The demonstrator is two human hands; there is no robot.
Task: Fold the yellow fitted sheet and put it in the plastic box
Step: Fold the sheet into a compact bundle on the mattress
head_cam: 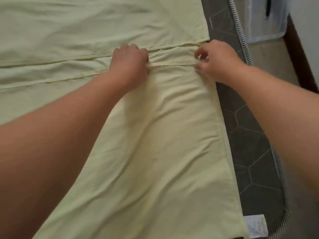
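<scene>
Head cam: the yellow fitted sheet (pixel 155 152) is soft, matte, wrinkly fabric, spread flat on a dark mattress (pixel 250 144) with a hexagon stitch pattern and striped rope piping (pixel 241 37). The near panel's long axis runs away from the person, and its hemmed end lies crosswise, left to right. The left hand (pixel 129 64) has its fingers curled, pinching that hem. The right hand (pixel 217 61) pinches the same hem near the sheet's right edge. Past that straight edge there's a strip of bare mattress, then floor (pixel 276 66).
</scene>
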